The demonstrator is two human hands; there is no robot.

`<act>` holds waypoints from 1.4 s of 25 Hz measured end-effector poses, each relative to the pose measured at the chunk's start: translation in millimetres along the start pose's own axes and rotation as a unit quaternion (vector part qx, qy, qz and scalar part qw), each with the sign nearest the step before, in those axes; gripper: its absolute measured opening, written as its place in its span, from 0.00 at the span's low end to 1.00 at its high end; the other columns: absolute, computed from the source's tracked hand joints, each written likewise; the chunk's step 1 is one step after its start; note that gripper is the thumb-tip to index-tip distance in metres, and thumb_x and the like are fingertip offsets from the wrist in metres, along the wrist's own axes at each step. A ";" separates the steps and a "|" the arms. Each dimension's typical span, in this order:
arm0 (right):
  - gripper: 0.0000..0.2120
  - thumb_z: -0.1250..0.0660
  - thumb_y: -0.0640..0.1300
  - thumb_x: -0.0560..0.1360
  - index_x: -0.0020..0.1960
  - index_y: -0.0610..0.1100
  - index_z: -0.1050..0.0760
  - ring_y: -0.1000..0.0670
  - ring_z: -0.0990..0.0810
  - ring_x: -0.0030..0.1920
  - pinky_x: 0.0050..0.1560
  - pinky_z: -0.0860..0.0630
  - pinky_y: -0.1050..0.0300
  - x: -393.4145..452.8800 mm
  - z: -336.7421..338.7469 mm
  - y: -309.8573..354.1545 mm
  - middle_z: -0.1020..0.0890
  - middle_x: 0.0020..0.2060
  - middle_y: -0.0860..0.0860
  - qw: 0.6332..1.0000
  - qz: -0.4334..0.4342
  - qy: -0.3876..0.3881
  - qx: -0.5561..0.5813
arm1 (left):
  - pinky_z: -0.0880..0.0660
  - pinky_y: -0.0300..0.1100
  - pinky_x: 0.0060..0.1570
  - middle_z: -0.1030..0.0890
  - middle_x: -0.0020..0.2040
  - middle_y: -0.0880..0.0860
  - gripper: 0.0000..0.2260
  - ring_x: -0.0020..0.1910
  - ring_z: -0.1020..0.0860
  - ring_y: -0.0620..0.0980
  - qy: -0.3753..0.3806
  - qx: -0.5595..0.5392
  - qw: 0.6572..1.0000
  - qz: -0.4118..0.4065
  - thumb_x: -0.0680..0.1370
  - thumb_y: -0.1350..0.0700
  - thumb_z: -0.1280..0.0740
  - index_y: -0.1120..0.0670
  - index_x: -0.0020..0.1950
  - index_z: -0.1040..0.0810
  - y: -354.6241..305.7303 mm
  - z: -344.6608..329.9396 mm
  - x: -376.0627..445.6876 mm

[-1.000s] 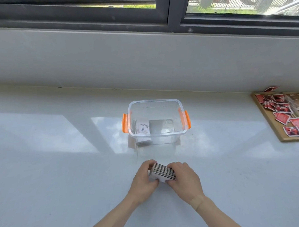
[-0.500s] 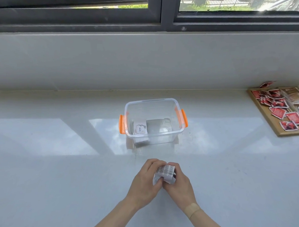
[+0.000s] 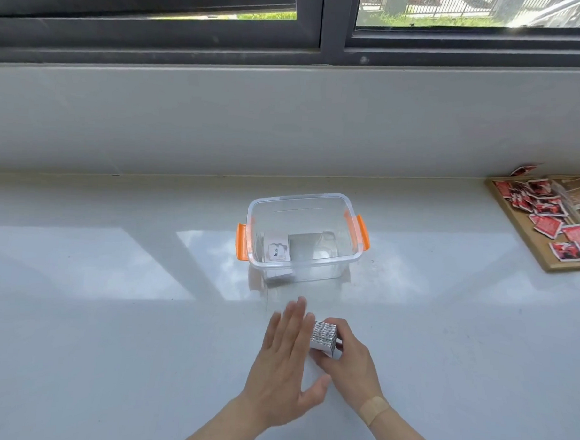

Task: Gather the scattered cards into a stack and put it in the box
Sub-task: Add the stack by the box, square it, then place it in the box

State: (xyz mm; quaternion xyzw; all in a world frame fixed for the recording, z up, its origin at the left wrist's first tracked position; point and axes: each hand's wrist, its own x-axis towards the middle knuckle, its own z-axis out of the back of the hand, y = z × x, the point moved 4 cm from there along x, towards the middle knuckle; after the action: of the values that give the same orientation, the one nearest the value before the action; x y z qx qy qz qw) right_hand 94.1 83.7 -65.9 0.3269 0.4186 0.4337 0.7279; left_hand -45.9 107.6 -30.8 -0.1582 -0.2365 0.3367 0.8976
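Note:
A stack of cards [image 3: 324,338] with grey patterned edges stands on the white counter, just in front of the box. My right hand [image 3: 352,364] grips it from the right and behind. My left hand [image 3: 284,362] is flat with straight fingers, its palm pressed against the stack's left side. The clear plastic box [image 3: 350,262] with orange latches sits a little beyond, lid off. Inside it lies a white card [image 3: 275,250] printed "love" beside a grey square.
A wooden board [image 3: 527,243] at the far right carries several red and brown cards. A low wall and a dark window frame rise behind the counter. Sunlit patches fall across the counter left and right of the box.
My left hand has let go of the stack and flattened against its left side. The stack has turned on end in my right hand. The view has shifted slightly.

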 end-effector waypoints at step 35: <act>0.20 0.24 0.52 0.65 0.56 0.54 0.22 0.46 0.15 0.48 0.39 0.21 0.54 25.4 37.2 34.0 0.14 0.49 0.52 0.969 -0.061 0.204 0.122 | 0.22 0.46 0.48 0.19 0.48 0.54 0.16 0.44 0.19 0.49 0.148 -0.478 0.773 0.390 0.70 0.57 0.30 0.52 0.57 0.26 40.7 7.9 23.7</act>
State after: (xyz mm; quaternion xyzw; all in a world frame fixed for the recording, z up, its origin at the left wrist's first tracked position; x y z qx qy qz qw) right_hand 122.1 116.4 -29.4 0.2919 0.6272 0.3911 0.6070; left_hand -56.0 154.1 -34.7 -0.6936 -0.1494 0.4738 0.5216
